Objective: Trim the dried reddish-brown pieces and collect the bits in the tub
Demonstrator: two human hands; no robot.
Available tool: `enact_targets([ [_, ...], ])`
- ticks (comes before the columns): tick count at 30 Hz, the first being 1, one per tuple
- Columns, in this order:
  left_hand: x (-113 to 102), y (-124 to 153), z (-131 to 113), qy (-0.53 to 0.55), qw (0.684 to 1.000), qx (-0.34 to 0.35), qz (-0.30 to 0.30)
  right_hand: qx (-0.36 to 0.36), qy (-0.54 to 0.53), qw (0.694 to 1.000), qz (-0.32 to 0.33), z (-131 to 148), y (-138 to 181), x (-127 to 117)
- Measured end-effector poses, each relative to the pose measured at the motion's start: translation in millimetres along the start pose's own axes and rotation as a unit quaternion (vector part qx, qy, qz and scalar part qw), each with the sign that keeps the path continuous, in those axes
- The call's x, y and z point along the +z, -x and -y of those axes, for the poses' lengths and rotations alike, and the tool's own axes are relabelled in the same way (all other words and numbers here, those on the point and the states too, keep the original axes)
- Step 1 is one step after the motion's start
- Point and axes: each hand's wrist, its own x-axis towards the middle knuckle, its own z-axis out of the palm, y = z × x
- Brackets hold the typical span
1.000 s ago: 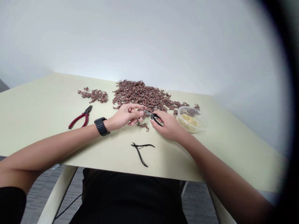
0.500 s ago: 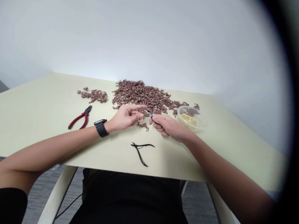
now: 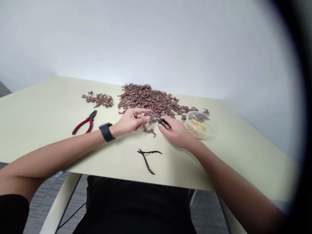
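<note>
My left hand (image 3: 133,121), with a black watch (image 3: 106,132) on the wrist, pinches a small brown piece between thumb and fingers at the near edge of a big brown pile (image 3: 148,99). My right hand (image 3: 175,131) grips small black pliers (image 3: 159,120) whose tips point at that pinched piece. A few loose brown pieces (image 3: 150,131) lie on the table just below both hands.
Black nippers (image 3: 147,157) lie on the pale green table (image 3: 48,130) near its front edge. Red-handled pliers (image 3: 84,122) lie at the left. A smaller brown heap (image 3: 99,99) sits back left. A clear tub (image 3: 198,125) with yellowish bits stands right of my right hand.
My right hand turned over the pliers, closing into a fist half a second ago and now showing the black handles again. My left hand has stayed in place.
</note>
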Motion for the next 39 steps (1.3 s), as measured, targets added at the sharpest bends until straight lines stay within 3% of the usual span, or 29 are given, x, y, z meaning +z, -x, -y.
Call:
enact_targets([
  [3, -1.4, 0.5, -0.9, 0.027, 1.000, -0.011, 0.012, -0.050, 0.067, 0.996, -0.018, -5.1, -0.1, -0.9],
  [8, -2.8, -0.1, 0.7, 0.041, 0.999, -0.016, 0.028, -0.076, 0.088, 0.993, -0.009, -12.9, -0.7, -3.0],
  [39, -4.8, -4.6, 7.5, 0.099, 0.994, -0.030, 0.023, -0.088, 0.133, 0.987, -0.006, -14.5, 0.3, -4.7],
])
